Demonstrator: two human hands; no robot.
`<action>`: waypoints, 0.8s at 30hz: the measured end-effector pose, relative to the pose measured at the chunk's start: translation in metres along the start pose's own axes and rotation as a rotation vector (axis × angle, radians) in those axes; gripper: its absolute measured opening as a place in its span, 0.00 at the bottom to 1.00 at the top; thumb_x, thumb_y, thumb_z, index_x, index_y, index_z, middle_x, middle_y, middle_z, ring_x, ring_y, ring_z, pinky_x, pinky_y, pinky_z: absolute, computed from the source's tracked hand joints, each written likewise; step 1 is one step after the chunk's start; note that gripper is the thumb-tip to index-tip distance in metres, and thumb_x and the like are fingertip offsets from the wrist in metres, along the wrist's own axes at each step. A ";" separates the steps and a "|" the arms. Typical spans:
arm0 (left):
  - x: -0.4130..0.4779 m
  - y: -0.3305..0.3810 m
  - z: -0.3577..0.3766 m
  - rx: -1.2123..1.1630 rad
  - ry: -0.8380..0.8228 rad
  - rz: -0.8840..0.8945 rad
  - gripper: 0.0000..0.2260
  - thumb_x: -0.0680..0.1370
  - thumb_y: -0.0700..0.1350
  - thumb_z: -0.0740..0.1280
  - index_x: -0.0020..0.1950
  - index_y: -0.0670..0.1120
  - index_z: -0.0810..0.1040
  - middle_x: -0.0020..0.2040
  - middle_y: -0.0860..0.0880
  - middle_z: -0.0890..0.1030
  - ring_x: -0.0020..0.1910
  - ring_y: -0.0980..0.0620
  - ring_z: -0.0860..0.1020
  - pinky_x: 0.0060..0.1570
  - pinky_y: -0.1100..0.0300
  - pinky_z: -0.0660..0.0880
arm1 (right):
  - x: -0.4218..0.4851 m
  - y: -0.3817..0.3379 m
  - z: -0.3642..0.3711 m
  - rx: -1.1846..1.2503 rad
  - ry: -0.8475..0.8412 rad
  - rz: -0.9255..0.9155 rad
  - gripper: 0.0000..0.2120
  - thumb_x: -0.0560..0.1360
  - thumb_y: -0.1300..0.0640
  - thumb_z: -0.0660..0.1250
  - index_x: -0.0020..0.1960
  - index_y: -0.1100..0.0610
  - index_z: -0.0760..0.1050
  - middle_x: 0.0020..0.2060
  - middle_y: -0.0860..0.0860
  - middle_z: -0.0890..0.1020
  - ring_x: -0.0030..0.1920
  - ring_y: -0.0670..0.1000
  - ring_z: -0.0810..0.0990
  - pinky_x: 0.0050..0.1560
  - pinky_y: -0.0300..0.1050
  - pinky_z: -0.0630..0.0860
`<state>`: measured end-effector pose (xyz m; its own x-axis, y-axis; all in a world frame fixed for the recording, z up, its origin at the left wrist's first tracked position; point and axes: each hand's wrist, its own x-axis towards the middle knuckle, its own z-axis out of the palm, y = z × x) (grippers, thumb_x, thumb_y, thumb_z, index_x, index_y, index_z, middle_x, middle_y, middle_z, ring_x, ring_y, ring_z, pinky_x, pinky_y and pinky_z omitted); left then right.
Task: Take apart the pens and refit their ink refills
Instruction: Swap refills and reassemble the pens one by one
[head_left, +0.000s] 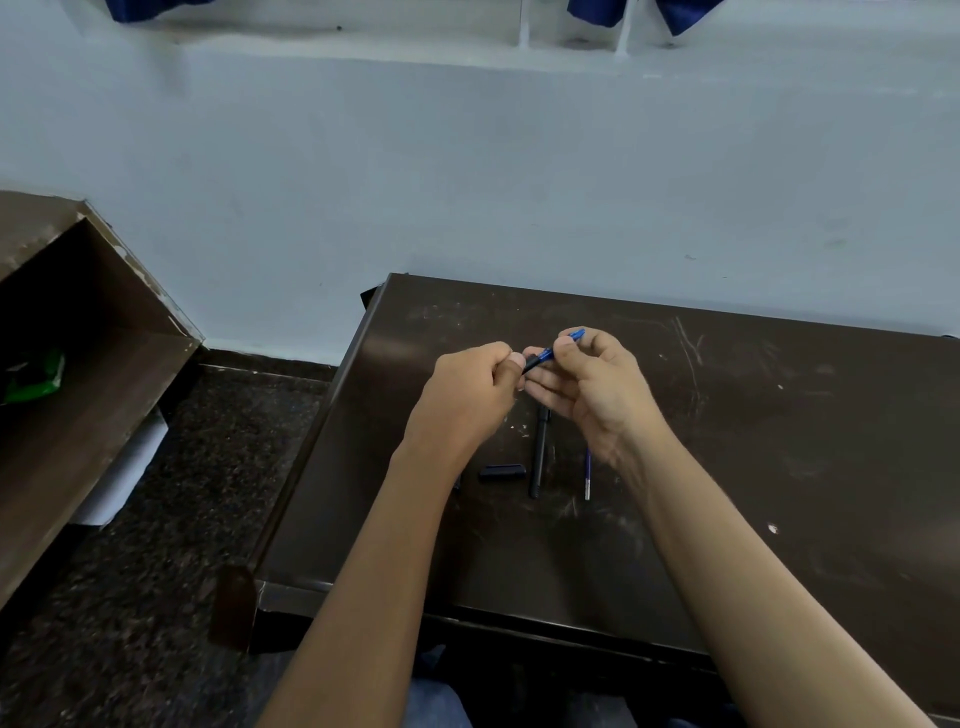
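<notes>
A blue pen (546, 354) is held above the dark table (753, 441), slanting up to the right. My left hand (470, 392) pinches its dark lower end, and my right hand (592, 387) grips its blue upper part between thumb and fingers. Below my hands, a black pen barrel (538, 457) lies on the table pointing away from me. A black cap (502, 472) lies to its left. A thin blue ink refill (587, 475) with a silver end lies to its right, partly hidden under my right wrist.
The table's left edge (332, 415) drops to a speckled dark floor (171, 519). A brown wooden shelf unit (78, 364) stands at the left with a green packet (34, 376) inside. A pale wall (467, 182) rises right behind the table.
</notes>
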<state>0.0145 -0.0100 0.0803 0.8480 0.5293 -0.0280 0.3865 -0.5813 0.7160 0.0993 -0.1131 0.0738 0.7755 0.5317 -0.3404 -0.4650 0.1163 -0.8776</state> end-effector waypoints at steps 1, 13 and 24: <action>0.001 -0.001 0.001 0.016 -0.007 -0.004 0.14 0.81 0.48 0.56 0.42 0.43 0.76 0.40 0.45 0.81 0.40 0.47 0.79 0.40 0.53 0.75 | -0.002 0.003 0.001 -0.007 0.003 0.001 0.06 0.81 0.62 0.59 0.57 0.61 0.68 0.41 0.58 0.83 0.34 0.50 0.85 0.42 0.44 0.83; 0.006 -0.011 0.004 0.059 -0.013 0.031 0.08 0.79 0.46 0.60 0.46 0.46 0.78 0.37 0.49 0.79 0.35 0.52 0.76 0.36 0.57 0.73 | 0.001 0.010 -0.010 -0.013 -0.015 0.042 0.02 0.78 0.62 0.64 0.50 0.59 0.74 0.39 0.54 0.85 0.39 0.48 0.86 0.47 0.44 0.82; 0.008 -0.014 0.007 0.122 0.027 0.038 0.11 0.80 0.45 0.58 0.45 0.42 0.76 0.40 0.46 0.79 0.37 0.53 0.75 0.34 0.64 0.69 | 0.009 0.014 -0.004 0.001 -0.022 0.039 0.01 0.77 0.62 0.65 0.47 0.59 0.76 0.36 0.52 0.86 0.38 0.48 0.86 0.45 0.42 0.82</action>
<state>0.0185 -0.0013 0.0653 0.8536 0.5205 0.0176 0.3966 -0.6716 0.6258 0.1010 -0.1100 0.0569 0.7472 0.5544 -0.3664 -0.4948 0.0960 -0.8637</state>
